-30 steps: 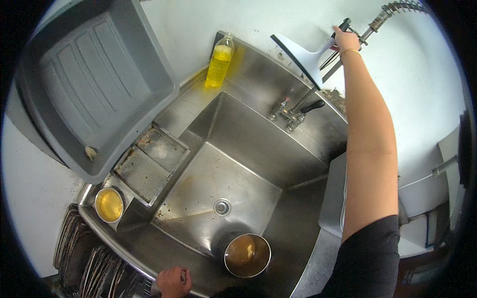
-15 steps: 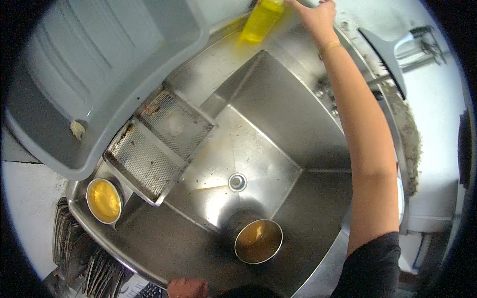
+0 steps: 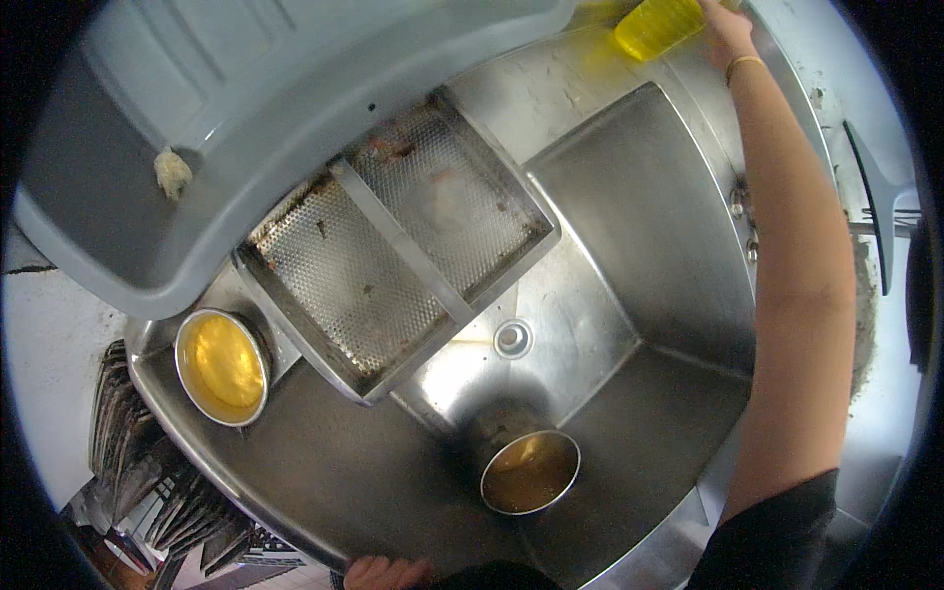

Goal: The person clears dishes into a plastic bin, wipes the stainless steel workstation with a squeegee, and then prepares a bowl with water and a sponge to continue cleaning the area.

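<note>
Left hand at near rim of sink, fingers bent, can't tell if gripping; perforated tray beyond; right hand at upper end of yellow bottle on far ledge, fingertips cropped, closure unclear; best wrap fingers fully, keep bottle steady, clear of grey tub.

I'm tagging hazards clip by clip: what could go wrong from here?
The bottle might slip: the right hand is at its top end, partly cut off by the picture's edge, so how firm the grip is cannot be told.
The cup of yellow liquid stands close to the edge of the sink; a knock could spill it.
The pot in the sink holds brown liquid, which might slop if bumped.
</note>
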{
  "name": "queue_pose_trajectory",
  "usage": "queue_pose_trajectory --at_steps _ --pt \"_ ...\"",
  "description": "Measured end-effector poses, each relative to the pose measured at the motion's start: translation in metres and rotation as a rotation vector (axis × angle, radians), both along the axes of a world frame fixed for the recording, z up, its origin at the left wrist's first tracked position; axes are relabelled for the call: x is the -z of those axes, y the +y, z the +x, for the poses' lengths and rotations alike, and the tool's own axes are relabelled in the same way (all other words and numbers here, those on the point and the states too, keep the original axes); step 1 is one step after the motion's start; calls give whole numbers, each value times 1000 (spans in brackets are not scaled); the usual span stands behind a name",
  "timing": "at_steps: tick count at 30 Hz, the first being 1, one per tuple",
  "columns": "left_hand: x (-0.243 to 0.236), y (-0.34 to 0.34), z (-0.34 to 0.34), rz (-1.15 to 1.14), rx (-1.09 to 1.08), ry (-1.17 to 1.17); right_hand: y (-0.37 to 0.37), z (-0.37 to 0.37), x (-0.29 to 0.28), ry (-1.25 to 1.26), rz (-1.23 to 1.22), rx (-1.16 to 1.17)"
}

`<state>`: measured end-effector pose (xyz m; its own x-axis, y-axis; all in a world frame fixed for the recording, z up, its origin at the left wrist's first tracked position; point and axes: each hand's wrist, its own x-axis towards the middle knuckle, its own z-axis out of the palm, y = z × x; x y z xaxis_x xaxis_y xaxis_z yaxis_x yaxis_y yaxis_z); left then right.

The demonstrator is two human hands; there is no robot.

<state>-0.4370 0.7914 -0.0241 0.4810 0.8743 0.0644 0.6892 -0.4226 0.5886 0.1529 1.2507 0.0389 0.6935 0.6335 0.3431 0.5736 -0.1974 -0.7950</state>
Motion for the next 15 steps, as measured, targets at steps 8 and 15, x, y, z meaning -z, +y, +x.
queue_pose_trajectory --at_steps 8,15 --pt "-34 35 -11 -357 339 199 -2 -12 -12 -63 29 -97" --pt "7 13 -34 -129 485 92 -103 -62 15 -49 228 -242"
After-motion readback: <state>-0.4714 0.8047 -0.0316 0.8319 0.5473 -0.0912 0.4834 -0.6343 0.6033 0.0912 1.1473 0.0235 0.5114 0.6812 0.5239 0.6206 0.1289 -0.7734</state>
